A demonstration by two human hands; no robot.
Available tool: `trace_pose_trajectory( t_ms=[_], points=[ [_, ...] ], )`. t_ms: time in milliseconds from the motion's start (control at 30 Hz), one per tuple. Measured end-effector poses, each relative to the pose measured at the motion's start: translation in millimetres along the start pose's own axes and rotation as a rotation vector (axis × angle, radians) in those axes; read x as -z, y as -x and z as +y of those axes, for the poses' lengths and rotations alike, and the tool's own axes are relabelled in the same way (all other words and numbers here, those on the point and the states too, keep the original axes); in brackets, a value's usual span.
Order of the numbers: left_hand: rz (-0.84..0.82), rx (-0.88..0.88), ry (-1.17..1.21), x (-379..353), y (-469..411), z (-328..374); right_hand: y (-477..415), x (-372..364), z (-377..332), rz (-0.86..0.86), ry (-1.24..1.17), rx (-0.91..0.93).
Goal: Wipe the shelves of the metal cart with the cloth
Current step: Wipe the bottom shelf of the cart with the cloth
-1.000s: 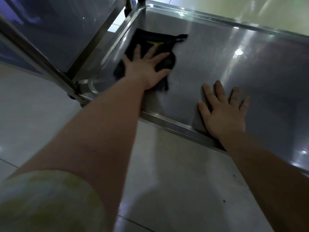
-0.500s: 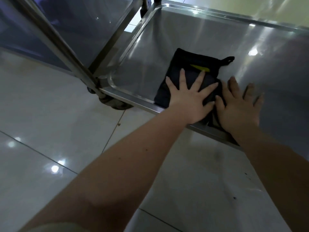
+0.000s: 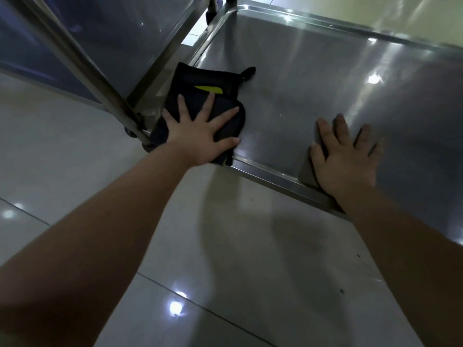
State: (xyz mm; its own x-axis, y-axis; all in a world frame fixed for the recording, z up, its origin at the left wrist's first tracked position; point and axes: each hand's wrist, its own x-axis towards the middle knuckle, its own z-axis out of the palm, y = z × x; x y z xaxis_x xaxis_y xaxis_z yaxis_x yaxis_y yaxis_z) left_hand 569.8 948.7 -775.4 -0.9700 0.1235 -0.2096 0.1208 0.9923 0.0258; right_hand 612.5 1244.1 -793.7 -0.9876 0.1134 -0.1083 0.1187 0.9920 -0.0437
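Observation:
A dark cloth (image 3: 200, 81) with a yellow mark and a small loop lies folded at the near left corner of the metal cart's bottom shelf (image 3: 325, 78). My left hand (image 3: 200, 131) presses flat on the cloth with its fingers spread. My right hand (image 3: 348, 159) rests flat on the bare shelf by its near rim, well to the right of the cloth, fingers straight and holding nothing.
A slanted cart post (image 3: 82, 71) rises at the left corner, with an upper shelf (image 3: 105, 28) above it. A caster (image 3: 130, 132) shows under that corner. The shelf has a raised rim (image 3: 270, 175) along its near edge. Glossy floor tiles (image 3: 225, 284) lie below.
My left hand has slid the cloth leftward along the near edge into the shelf's near left corner. The two hands, side by side half a second ago, are now far apart.

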Motion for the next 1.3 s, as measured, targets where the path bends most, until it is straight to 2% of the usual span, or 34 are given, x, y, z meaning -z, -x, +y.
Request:
trace_pose_trajectory(
  t_ms=[167,333,400,500,567,800,1000,1067,1167,1300],
  points=[
    [0.03,-0.182,-0.006,-12.8,20.9,103.9,-0.8,-0.9,3.2,-0.018,0.013,0.027],
    [0.033,-0.19,0.036,-11.1,21.5,109.0,11.6,11.7,40.1,-0.063,0.002,0.192],
    [0.033,-0.182,0.026,-10.6,21.8,107.1,28.5,13.0,90.1,-0.064,0.039,0.132],
    [0.034,-0.174,0.014,-11.6,22.2,109.0,63.0,19.9,178.8,-0.106,-0.014,-0.073],
    [0.026,-0.167,0.013,-12.6,20.2,109.3,78.8,24.8,205.4,-0.122,-0.022,-0.101],
    [0.045,-0.173,0.047,-11.7,-9.6,137.3,78.9,20.4,204.6,-0.066,-0.02,-0.102],
    [0.0,-0.201,0.027,5.5,-65.3,236.2,79.1,15.2,209.5,-0.065,-0.01,-0.105],
    [-0.054,-0.272,0.009,7.2,-58.8,284.4,79.5,16.4,211.6,-0.071,-0.045,-0.111],
    [-0.038,-0.45,-0.028,-3.8,-22.7,335.9,79.6,17.2,218.5,-0.077,-0.068,-0.107],
    [0.051,-0.575,-0.015,-13.5,0.5,306.7,80.3,15.4,225.2,-0.082,-0.063,-0.103]
  ],
)
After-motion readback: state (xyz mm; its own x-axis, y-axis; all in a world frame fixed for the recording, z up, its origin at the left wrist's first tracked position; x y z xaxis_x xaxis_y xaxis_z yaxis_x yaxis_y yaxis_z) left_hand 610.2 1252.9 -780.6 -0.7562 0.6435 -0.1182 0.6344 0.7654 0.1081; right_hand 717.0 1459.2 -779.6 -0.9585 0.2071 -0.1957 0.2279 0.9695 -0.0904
